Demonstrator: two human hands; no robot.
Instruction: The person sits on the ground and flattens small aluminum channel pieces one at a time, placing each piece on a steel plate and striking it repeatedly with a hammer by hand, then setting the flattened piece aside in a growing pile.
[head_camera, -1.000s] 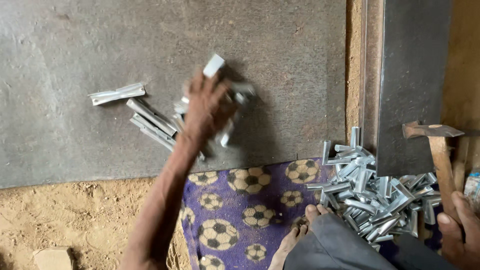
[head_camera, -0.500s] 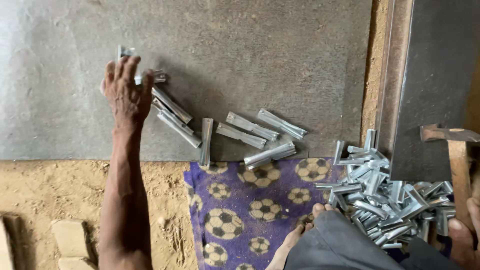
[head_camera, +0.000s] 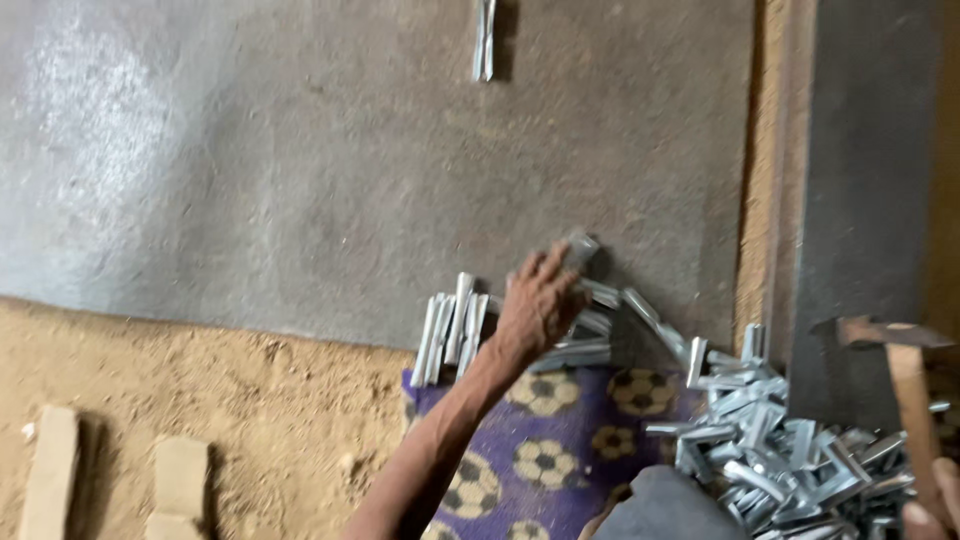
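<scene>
Dim, warm light; pale glare on the slab (head_camera: 90, 110) upper left; soft, perhaps motion-blurred.

Grey stone slab (head_camera: 300, 170) on sandy floor (head_camera: 200, 420), metal strips (head_camera: 450, 325) gathered at its near edge, one strip pair (head_camera: 484, 40) far off, purple patterned cloth (head_camera: 540, 450) bearing a pile of metal pieces (head_camera: 790, 450)

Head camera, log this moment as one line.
left hand: on metal strips | right hand: holds hammer | surface: grey slab | strip heap on patterned cloth
</scene>
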